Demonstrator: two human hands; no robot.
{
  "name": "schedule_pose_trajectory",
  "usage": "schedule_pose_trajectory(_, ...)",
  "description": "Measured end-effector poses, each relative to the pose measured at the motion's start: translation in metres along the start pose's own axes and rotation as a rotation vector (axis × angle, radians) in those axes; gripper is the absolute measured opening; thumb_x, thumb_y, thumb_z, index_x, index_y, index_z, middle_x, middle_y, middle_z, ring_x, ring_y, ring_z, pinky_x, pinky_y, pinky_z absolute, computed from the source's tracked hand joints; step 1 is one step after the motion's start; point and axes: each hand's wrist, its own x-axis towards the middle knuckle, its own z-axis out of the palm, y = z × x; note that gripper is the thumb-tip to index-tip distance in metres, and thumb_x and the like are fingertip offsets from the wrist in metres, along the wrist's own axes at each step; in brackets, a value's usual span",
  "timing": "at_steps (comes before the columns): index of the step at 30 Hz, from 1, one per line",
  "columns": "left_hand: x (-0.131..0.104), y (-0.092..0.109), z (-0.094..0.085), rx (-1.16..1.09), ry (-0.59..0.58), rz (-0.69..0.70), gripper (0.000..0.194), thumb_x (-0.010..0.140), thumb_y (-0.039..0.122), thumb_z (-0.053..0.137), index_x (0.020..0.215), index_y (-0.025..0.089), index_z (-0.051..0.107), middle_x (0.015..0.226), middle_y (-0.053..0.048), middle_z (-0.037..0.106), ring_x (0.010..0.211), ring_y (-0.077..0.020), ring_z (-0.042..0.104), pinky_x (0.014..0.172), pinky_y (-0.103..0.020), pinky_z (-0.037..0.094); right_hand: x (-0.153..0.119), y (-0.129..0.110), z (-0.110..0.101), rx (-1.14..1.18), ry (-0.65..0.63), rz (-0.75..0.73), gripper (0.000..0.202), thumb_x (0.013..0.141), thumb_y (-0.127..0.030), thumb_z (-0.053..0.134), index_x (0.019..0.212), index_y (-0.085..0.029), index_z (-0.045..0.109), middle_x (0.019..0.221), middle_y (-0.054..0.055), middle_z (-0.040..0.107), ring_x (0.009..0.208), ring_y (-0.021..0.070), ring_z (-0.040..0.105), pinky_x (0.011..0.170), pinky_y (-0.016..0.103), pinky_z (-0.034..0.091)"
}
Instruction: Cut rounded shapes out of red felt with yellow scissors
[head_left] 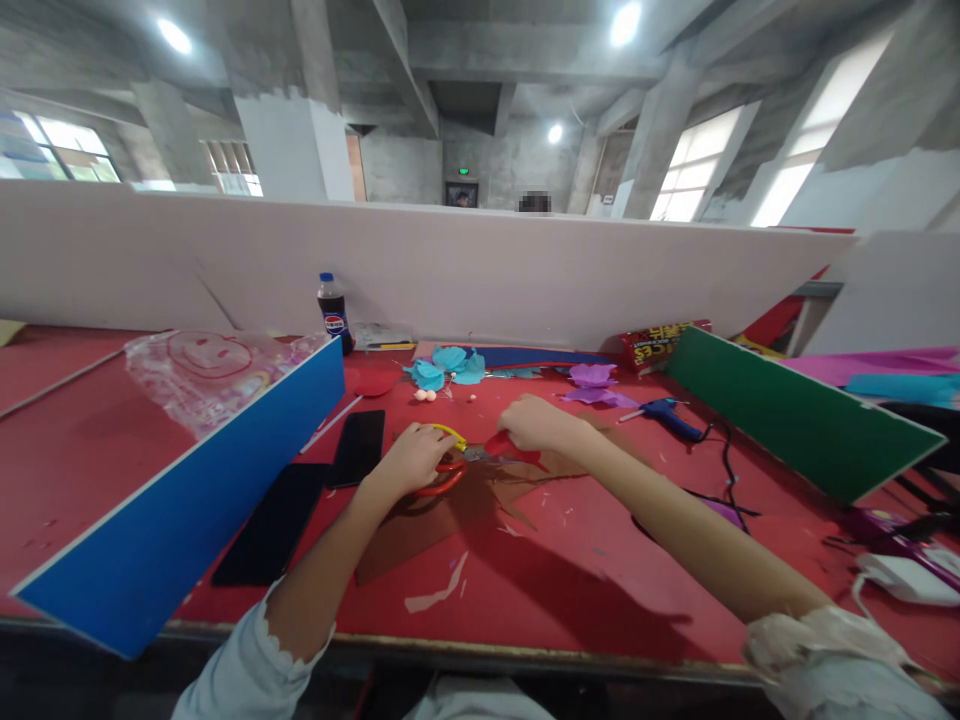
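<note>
My left hand (414, 458) is closed around the handles of a pair of scissors (441, 483), which show orange-red and yellow. The scissors' metal end points right, towards my other hand. Just beyond it, my right hand (536, 425) bends down with its fingertips pinching a red piece of paper (520, 450); part of that piece is hidden under the fingers. Beneath both hands lies a brown sheet (420, 530) with ragged cut edges, flat on the red tabletop (540, 590).
Blue (202, 500) and green (795, 410) boards stand at the sides. Blue paper petals (454, 365), purple petals (592, 378) and a glue gun (670, 415) lie further back. Left are a phone (358, 448), a dark tablet (274, 525) and a cola bottle (332, 312).
</note>
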Motion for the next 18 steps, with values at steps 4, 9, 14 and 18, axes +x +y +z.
schedule_pose_trajectory(4, -0.0003, 0.0013, -0.0008, 0.001, 0.000, -0.013, 0.037, 0.071, 0.021, 0.051, 0.107, 0.023, 0.050, 0.099, -0.005, 0.059, 0.095, -0.0200, 0.051, 0.079, -0.031, 0.033, 0.0016, 0.0013, 0.0033, -0.002, 0.011, 0.008, 0.027, 0.069, -0.013, 0.044, 0.086, -0.016, 0.065, 0.081, 0.013, 0.065, 0.077, 0.0206, 0.059, 0.061, 0.026, 0.035)
schedule_pose_trajectory(9, -0.0008, 0.0019, -0.0038, 0.000, -0.014, -0.022, 0.036, 0.072, 0.019, 0.048, 0.107, 0.024, 0.051, 0.100, -0.004, 0.060, 0.096, -0.0191, 0.051, 0.078, -0.030, 0.033, 0.0009, 0.0056, 0.0054, 0.017, 0.017, 0.019, 0.028, 0.068, -0.011, 0.043, 0.087, -0.016, 0.064, 0.085, 0.012, 0.065, 0.078, 0.0199, 0.059, 0.062, 0.025, 0.036)
schedule_pose_trajectory(14, -0.0001, 0.0023, -0.0034, -0.023, -0.020, -0.024, 0.032, 0.072, 0.022, 0.049, 0.104, 0.025, 0.052, 0.099, -0.003, 0.060, 0.094, -0.0189, 0.053, 0.076, -0.029, 0.034, -0.0011, 0.0081, 0.0059, 0.012, 0.011, 0.027, 0.028, 0.070, -0.013, 0.043, 0.088, -0.017, 0.064, 0.085, 0.011, 0.065, 0.077, 0.0200, 0.060, 0.060, 0.025, 0.036)
schedule_pose_trajectory(18, 0.0004, 0.0030, -0.0026, -0.042, -0.022, -0.023, 0.031, 0.072, 0.021, 0.049, 0.103, 0.026, 0.053, 0.100, -0.003, 0.061, 0.093, -0.0186, 0.053, 0.076, -0.029, 0.034, -0.0030, 0.0092, 0.0055, 0.019, 0.013, 0.026, 0.028, 0.070, -0.013, 0.042, 0.088, -0.017, 0.063, 0.085, 0.011, 0.065, 0.076, 0.0194, 0.059, 0.059, 0.024, 0.035)
